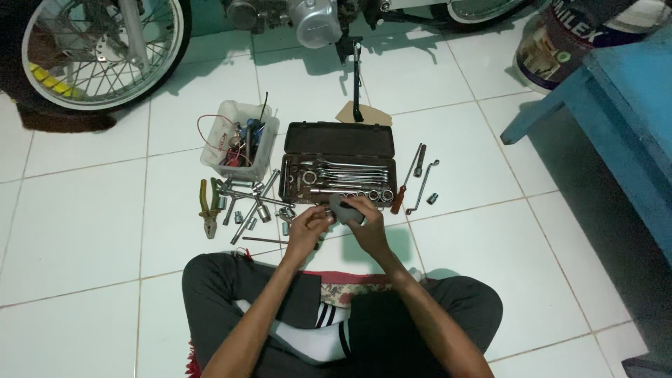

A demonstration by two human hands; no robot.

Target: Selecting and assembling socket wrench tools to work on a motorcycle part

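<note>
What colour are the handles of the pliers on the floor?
Green and yellow pliers handles, seen in the head view.

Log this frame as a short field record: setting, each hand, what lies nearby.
setting: person seated cross-legged on white tile floor, motorcycle ahead
left hand: at a small part, too small to tell
right hand: holds grey object
ahead: open tool case with wrenches, sockets
left of case: loose sockets, pliers, plastic tub
right: screwdriver, blue bench

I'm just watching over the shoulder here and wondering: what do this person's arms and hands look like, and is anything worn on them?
Both arms are bare from as far up as the view shows down to the fingers: no sleeves, no gloves. The left hand and right hand show no watch, band or ring that I can make out, though they are small in the picture. The forearms are slim and long.
</note>
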